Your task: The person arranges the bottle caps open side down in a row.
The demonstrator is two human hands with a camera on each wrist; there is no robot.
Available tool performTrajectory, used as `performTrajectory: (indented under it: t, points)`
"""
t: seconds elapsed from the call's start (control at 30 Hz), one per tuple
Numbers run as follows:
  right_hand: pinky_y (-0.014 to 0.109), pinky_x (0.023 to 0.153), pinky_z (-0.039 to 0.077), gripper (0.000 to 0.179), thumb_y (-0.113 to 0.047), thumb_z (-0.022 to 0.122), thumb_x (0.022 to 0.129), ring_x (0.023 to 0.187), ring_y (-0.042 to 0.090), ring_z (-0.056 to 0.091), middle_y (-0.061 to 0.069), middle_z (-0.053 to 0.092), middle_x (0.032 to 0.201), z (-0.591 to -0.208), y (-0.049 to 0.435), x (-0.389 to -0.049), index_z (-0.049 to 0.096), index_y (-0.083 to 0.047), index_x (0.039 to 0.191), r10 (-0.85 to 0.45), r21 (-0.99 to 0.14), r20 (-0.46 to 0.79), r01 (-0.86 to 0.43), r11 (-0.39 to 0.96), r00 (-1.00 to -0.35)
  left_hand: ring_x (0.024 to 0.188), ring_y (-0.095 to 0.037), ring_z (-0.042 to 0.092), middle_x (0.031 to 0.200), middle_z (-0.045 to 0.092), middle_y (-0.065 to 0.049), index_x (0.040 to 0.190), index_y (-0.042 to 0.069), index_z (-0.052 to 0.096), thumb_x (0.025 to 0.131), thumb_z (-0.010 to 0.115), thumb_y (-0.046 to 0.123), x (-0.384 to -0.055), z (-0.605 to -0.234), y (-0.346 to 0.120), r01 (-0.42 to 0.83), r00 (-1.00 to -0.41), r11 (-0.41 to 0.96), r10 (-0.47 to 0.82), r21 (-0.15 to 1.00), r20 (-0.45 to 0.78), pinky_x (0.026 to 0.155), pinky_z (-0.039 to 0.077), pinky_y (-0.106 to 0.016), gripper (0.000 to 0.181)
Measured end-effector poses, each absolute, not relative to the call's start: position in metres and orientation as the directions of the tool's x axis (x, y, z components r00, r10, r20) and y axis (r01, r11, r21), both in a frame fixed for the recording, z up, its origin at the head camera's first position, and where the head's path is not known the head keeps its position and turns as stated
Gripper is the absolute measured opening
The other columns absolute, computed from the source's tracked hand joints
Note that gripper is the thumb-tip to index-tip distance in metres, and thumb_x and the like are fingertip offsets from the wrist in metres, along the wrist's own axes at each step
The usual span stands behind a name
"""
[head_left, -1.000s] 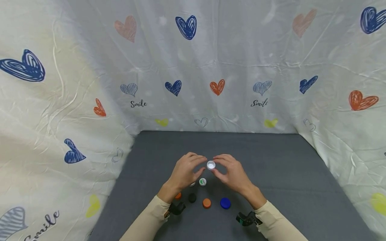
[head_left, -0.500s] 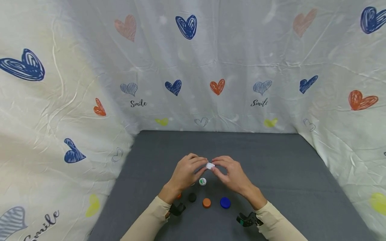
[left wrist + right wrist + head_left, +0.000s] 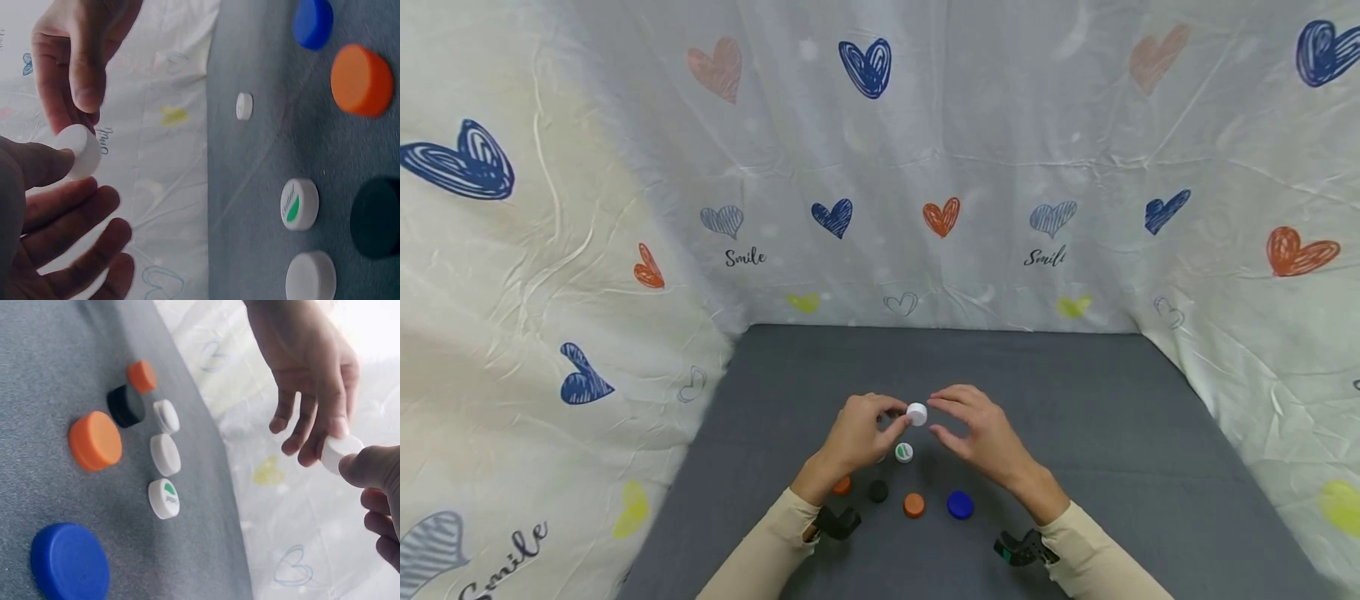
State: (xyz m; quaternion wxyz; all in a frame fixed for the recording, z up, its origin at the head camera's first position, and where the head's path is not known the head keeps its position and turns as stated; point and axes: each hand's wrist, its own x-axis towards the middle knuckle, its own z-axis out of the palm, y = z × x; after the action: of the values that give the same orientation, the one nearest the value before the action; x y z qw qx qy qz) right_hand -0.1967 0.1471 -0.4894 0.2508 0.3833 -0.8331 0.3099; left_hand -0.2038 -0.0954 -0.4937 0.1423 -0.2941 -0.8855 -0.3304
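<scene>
A white bottle cap (image 3: 917, 414) is held above the dark table, its closed top turned toward the head camera. My left hand (image 3: 852, 435) pinches this cap between thumb and fingers. Just right of it, my right hand (image 3: 988, 435) has thumb and fingers spread, with a small gap to the cap in the head view. In the right wrist view my right thumb overlaps the held cap (image 3: 337, 453). Below the hands lies a white cap with green print (image 3: 904, 452); more white caps (image 3: 165, 454) show in the right wrist view, largely hidden by my left hand in the head view.
Nearer me on the grey tabletop (image 3: 1075, 400) lie a black cap (image 3: 877, 492), an orange cap (image 3: 913, 505), a second orange cap (image 3: 842, 486) and a blue cap (image 3: 960, 505). A white curtain (image 3: 992, 125) printed with hearts hangs behind and at the sides.
The white cap has turned from its hollow side to its closed top and shifted slightly left. My left hand has taken hold of it, while my right fingers have come away.
</scene>
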Motion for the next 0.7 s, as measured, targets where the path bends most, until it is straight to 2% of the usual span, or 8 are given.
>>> performTrajectory:
  t: [0.13,0.3,0.43,0.57,0.7]
  points:
    - [0.042,0.090,0.056,0.048,-0.012,0.087,0.077,0.115,0.025,0.062,0.005,0.068,0.120,-0.4904,0.1427,-0.1967,0.071,-0.010,0.122,-0.521,-0.270,0.673,-0.830,0.488,-0.525,0.077,-0.005,0.067,0.089,0.074,0.008,0.101,0.018,0.078,0.096,0.069,0.029,-0.2039,-0.4935,-0.0955,0.577,-0.812,0.528,0.451,0.623,0.370,0.069,0.059,-0.029,0.015]
    - [0.042,0.093,0.055,0.043,-0.015,0.086,0.079,0.115,0.025,0.062,0.004,0.068,0.120,-0.4928,0.1403,-0.1962,0.073,-0.010,0.119,-0.547,-0.227,0.666,-0.836,0.500,-0.507,0.074,-0.008,0.068,0.087,0.074,0.009,0.101,0.018,0.078,0.097,0.067,0.031,-0.2030,-0.4918,-0.0959,0.550,-0.818,0.494,0.479,0.673,0.318,0.066,0.055,-0.018,0.017]
    - [0.042,0.093,0.054,0.040,-0.019,0.085,0.082,0.114,0.024,0.062,0.004,0.068,0.119,-0.4947,0.1415,-0.1953,0.073,-0.010,0.119,-0.534,-0.244,0.659,-0.822,0.515,-0.530,0.080,-0.008,0.068,0.094,0.075,0.007,0.106,0.017,0.077,0.097,0.066,0.033,-0.2022,-0.4903,-0.0972,0.563,-0.813,0.507,0.480,0.653,0.329,0.070,0.058,-0.026,0.021]
    - [0.042,0.091,0.055,0.039,-0.020,0.085,0.082,0.113,0.023,0.062,0.003,0.069,0.117,-0.4952,0.1441,-0.1933,0.073,-0.009,0.118,-0.498,-0.291,0.656,-0.799,0.527,-0.567,0.089,-0.012,0.068,0.107,0.075,0.001,0.114,0.013,0.075,0.093,0.072,0.030,-0.2008,-0.4891,-0.0965,0.614,-0.787,0.535,0.474,0.580,0.396,0.074,0.060,-0.034,0.028]
    - [0.042,0.088,0.056,0.038,-0.021,0.084,0.082,0.111,0.022,0.062,0.002,0.069,0.116,-0.4969,0.1469,-0.1924,0.074,-0.009,0.117,-0.482,-0.319,0.641,-0.779,0.540,-0.597,0.092,-0.011,0.066,0.111,0.074,0.001,0.117,0.013,0.074,0.087,0.080,0.026,-0.2002,-0.4885,-0.0907,0.677,-0.735,0.565,0.491,0.472,0.467,0.075,0.058,-0.030,0.033]
